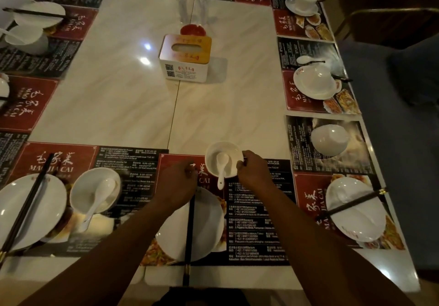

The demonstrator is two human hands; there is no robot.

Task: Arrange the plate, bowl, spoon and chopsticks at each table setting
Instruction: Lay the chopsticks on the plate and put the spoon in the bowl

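The pale marble table (133, 87) is the biggest thing, and printed red and black placemats (259, 213) lie all along its edges. A tissue box (185, 58) stands near the middle of the table, and I use it as the landmark for all places.

On the near side of the tissue box, straight toward the person, lies the white plate (206, 220) on a placemat. The dark chopsticks (189, 239) lie across this plate, pointing toward and away from the tissue box, and their near ends go past the plate rim to the table edge. Between the plate and the tissue box stands the small white bowl (224, 159), at the far edge of the placemat, apart from the plate. The white spoon (222, 169) rests inside the bowl, with its handle leaning over the near rim.

The right hand (253, 170) holds the bowl rim on the right side, fingers curled closed on it. The left hand (179, 182) is at the far ends of the chopsticks, half closed; I cannot tell if it grips them.

Nearer and left of the tissue box, another setting (59, 201) already has plate, bowl, spoon and chopsticks.
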